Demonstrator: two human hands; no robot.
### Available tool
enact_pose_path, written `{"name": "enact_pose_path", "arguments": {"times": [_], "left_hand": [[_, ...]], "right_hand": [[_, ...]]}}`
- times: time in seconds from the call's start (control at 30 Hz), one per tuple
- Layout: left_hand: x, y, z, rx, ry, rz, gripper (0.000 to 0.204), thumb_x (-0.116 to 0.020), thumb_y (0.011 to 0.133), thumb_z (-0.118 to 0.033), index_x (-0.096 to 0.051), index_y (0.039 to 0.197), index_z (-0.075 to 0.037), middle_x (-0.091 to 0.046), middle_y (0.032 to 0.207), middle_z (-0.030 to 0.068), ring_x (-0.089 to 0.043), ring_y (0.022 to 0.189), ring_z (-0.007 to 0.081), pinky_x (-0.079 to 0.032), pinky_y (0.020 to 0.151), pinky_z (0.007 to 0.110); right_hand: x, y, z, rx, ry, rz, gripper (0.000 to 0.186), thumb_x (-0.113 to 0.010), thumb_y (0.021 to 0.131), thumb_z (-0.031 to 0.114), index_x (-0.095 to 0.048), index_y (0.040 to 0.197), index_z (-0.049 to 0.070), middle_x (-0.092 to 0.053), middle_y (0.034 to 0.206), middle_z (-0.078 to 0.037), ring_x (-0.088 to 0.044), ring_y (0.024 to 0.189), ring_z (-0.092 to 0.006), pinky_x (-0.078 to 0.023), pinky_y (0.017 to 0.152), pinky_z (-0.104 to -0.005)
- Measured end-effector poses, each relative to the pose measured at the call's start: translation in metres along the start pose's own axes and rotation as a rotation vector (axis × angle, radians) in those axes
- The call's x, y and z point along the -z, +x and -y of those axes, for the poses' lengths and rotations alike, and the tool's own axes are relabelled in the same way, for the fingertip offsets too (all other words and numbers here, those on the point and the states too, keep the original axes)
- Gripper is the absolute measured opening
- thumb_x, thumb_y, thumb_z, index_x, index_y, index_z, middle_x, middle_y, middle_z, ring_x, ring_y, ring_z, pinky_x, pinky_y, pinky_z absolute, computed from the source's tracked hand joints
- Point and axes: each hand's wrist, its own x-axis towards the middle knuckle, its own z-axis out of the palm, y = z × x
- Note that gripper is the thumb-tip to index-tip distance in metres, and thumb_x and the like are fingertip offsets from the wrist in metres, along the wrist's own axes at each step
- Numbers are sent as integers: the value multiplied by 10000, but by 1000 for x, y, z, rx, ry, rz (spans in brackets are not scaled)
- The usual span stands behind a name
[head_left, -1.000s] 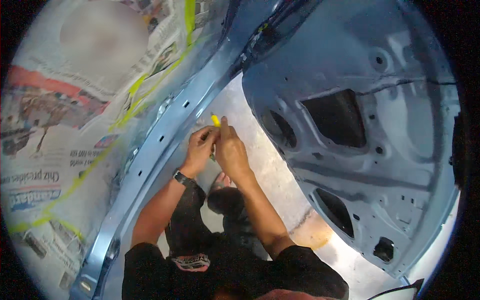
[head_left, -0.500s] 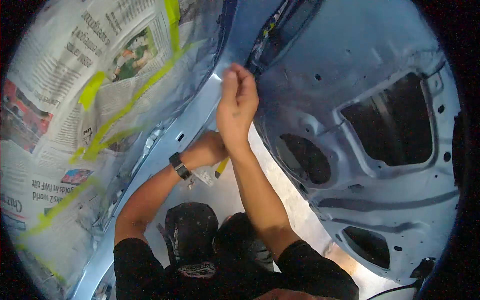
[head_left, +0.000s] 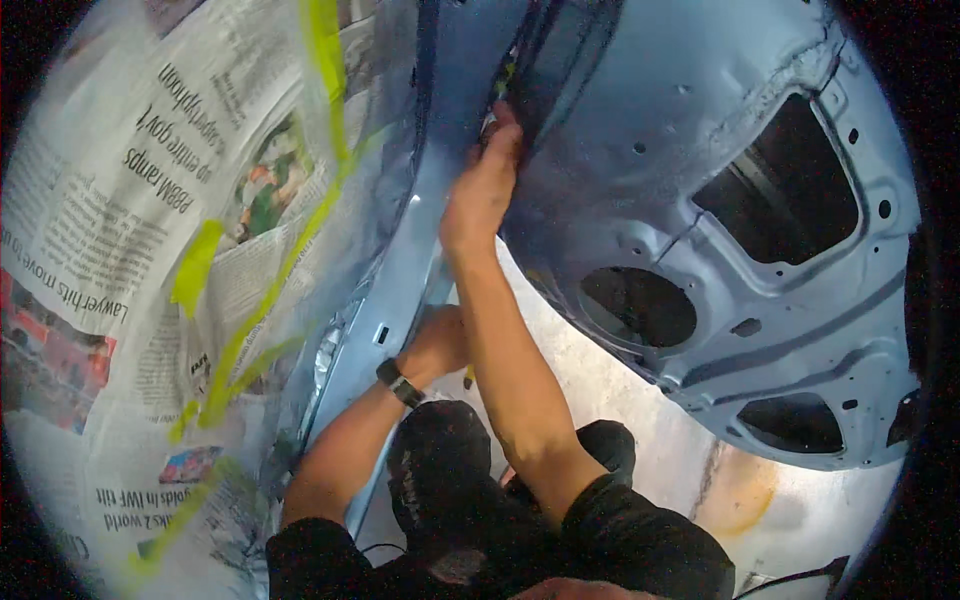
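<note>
My right hand (head_left: 482,190) reaches up to the dark gap between the blue-grey car body pillar (head_left: 430,200) and the open door panel (head_left: 660,220). Its fingers are bent together at the gap's edge; what they hold, if anything, is hidden. Lower down, my left hand (head_left: 440,342) is by the body sill, with a dark band on the wrist. My right forearm covers its fingers. Just below that hand, the end of a yellow thing (head_left: 468,378) with a dark tip peeks out beside the forearm; its kind cannot be made out.
Newspaper sheets (head_left: 150,330) under clear plastic, held with yellow-green masking tape (head_left: 325,60), cover the left side. The bare door panel on the right has large cut-outs. My knees are below my arms, above a pale floor (head_left: 660,440) with a brownish stain.
My right hand has gone from raised and blurred in front of the pillar to the dark gap. The view has shifted, and the white connectors near my left wrist no longer show.
</note>
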Motion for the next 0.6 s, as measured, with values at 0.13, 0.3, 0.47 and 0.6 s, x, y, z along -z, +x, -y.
{"name": "enact_pose_path", "arguments": {"times": [0.13, 0.3, 0.47, 0.6], "left_hand": [[-16, -12, -6, -29, -131, -102, 296, -557, 847, -291, -649, 798, -14, -667, 820, 208, -648, 794, 368, -506, 682, 455], [-39, 4, 12, -309, -193, -331, 243, -603, 804, -263, -654, 815, -26, -662, 788, 197, -642, 764, 369, -518, 686, 439], [-48, 8, 13, -213, -308, -255, 173, -615, 796, -229, -662, 858, -74, -661, 764, 160, -637, 739, 356, -517, 682, 438], [-53, 0, 22, -389, -173, -512, 175, -610, 796, -228, -665, 859, -74, -660, 789, 178, -629, 760, 374, -508, 703, 448]], "right_hand": [[-2, 5, 14, -214, 379, 40, 642, -244, 999, 527, -380, 1375, 25, -321, 1467, -121, -242, 1396, -265, -174, 1131, -415], [-10, 13, 22, -245, 461, 53, 667, -211, 990, 561, -390, 1374, 46, -328, 1468, -106, -217, 1409, -250, -152, 1137, -414], [-11, 20, 18, -292, 539, 13, 709, -170, 984, 575, -407, 1372, 30, -363, 1452, -104, -218, 1406, -259, -137, 1140, -410], [-15, 17, 27, -340, 389, -2, 730, -151, 986, 568, -392, 1383, 4, -358, 1458, -105, -243, 1392, -249, -148, 1141, -399]]}}
